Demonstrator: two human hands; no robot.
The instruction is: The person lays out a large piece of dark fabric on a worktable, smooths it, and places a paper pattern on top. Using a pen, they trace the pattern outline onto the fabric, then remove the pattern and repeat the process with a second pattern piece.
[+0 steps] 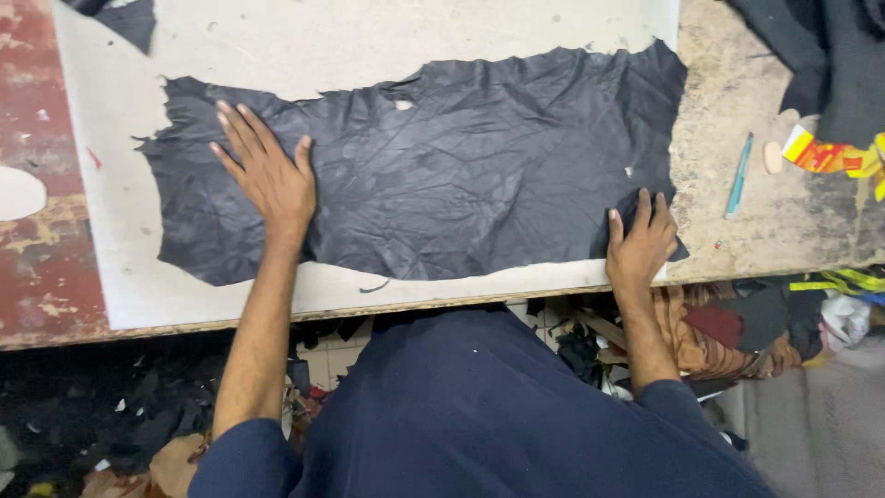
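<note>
A large, wrinkled piece of black leather (461, 175) with ragged edges lies flat on a pale cutting board (111, 258). My left hand (267, 171) rests palm down on the leather's left part, fingers spread. My right hand (641, 242) presses flat on the leather's lower right corner, near the board's front edge. Neither hand grips anything.
A teal pen (739, 175) and a pale eraser-like piece (772, 157) lie on the worn table (784, 231) to the right. Dark cloth (830, 55) and a colourful strip (830, 155) sit at the far right. Leather scraps (701, 332) litter the floor below.
</note>
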